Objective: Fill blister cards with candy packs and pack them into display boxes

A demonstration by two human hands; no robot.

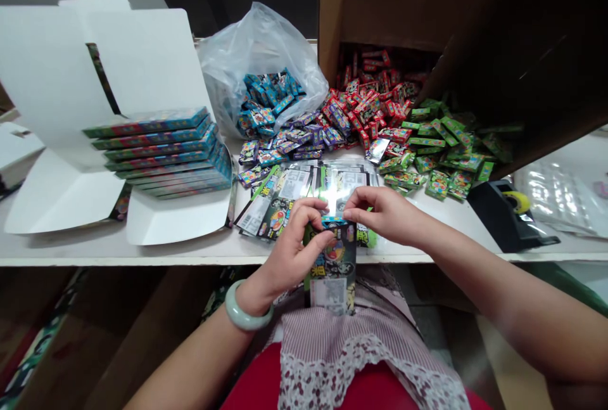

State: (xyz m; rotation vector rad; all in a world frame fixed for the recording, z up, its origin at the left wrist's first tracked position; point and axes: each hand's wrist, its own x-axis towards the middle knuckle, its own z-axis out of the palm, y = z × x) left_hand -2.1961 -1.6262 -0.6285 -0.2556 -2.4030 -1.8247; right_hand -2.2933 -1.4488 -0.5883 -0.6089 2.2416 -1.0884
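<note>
A black printed pouch (332,270) hangs upright in front of me, just past the table's front edge, its lower end by my lap. My left hand (299,248) grips it near the upper left edge, thumb across the front. My right hand (380,210) is closed at its upper right corner, thumb and index finger pinched on the top edge. Between my hands, the blue end of a small packet (334,222) shows at the pouch's mouth. Under and behind my hands lie several flat printed pouches (270,207), some overlapping and shiny.
Small packets lie heaped beyond the pouches: blue ones (266,106) in a clear bag (218,61), purple (304,134), red (375,102) spilling from a cardboard box (408,4), green (441,144). Left, a white carton (156,55) holds stacked flat boxes (161,150). Right, a tape dispenser (503,220).
</note>
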